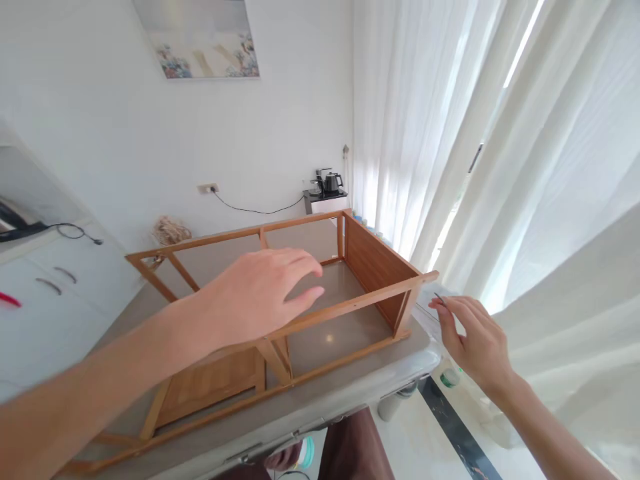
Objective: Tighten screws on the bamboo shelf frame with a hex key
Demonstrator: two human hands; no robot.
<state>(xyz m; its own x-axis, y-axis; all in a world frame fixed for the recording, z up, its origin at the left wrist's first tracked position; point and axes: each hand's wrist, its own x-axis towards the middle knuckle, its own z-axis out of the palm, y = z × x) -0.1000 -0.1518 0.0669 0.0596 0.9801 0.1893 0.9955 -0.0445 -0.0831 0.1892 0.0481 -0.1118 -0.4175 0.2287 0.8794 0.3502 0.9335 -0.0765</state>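
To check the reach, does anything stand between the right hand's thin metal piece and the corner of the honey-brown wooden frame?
Nothing visible does. The right hand pinches the thin metal piece near the frame's corner; a pale sheet lies below that gap.

Bright daylight comes through the sheer white curtains [545, 167] on the right, near blown out at upper right. The white wall [165, 133] is evenly lit, shadows faint and soft. Small glare spot on the worktop [323, 347]. Strong wide-angle bend toward the edges, so the wall and curtains lean and the wooden frame [350, 303] looks stretched. Fine detail slightly soft throughout; no heavy motion blur on the right hand [477, 340].
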